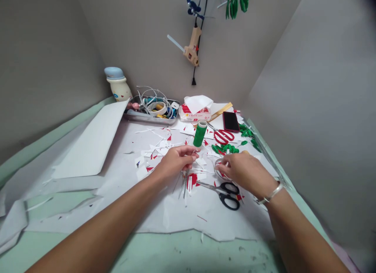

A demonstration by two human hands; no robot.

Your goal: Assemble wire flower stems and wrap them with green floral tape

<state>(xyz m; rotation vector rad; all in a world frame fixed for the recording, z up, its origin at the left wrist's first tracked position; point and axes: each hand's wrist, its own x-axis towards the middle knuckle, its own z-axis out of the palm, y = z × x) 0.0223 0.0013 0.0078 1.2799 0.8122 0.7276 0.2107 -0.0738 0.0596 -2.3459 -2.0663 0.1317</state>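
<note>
Grey walls [135, 42] flank a littered table [176, 249], left fingers [186, 149] pressed together, right fingers [225, 170] unclear.

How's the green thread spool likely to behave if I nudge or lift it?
The green spool would probably tip readily, standing on end and taller than wide. On its side, its round body might roll. The wound thread may feel slightly soft.

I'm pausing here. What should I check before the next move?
1. Green spool standing upright: ok.
2. Black-handled scissors lying apart from the left hand and right hand: ok.
3. Glue gun hung up: ok.
4. Area around the left hand free of paper scraps: not ok, scraps lie about it.
5. Anything pinched in the left hand: cannot tell, too fine to make out.
</note>
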